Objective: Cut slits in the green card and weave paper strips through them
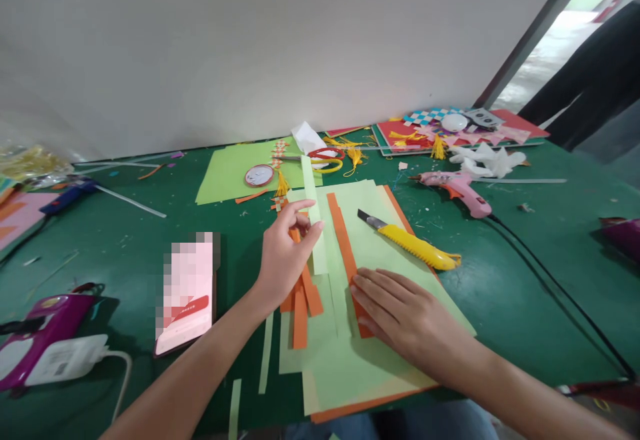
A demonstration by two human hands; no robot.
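Note:
Between the thumb and fingers of my left hand is a pale green paper strip, held upright above the stack. My right hand lies flat, fingers stretched out, its fingertips on an orange paper strip. That strip rests on light green paper sheets, with orange paper showing at the edges. Right of it lies a yellow box cutter, its blade pointing to the upper left. Several loose orange strips are gathered below my left hand.
A pink glue gun with a black cable lies right. Scissors, a round tin and yellow tassels are at the back. A phone and a purple power strip lie left. Someone's dark-clothed legs stand beyond the table.

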